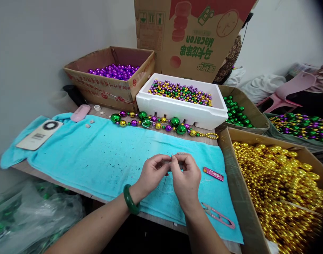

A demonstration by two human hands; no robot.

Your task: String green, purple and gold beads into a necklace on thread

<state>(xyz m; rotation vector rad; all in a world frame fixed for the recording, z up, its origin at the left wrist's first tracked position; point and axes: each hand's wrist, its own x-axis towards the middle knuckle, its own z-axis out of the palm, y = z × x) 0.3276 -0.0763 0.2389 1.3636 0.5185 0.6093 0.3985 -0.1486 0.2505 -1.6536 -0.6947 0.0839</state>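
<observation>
My left hand (155, 173), a green bangle on its wrist, is closed in a pinch over the blue towel (103, 158). A thin dark needle (165, 180) points down from between the fingers. My right hand (186, 174) is pinched too, its fingertips against the left ones, with a fine pale thread at them. The thread (166, 192) loops below the hands, hard to follow. Fingers hide the exact grip. Right of my right hand lies a purple-red lighter (213, 174); pink thread snips (218, 216) rest nearer me.
Behind the towel lies a beaded strand (158, 125). A white foam box (182, 114) of small mixed beads and a carton (98, 86) of purple beads stand at the back. At right, another carton (230, 155) holds gold beads. A phone (36, 135) lies at left.
</observation>
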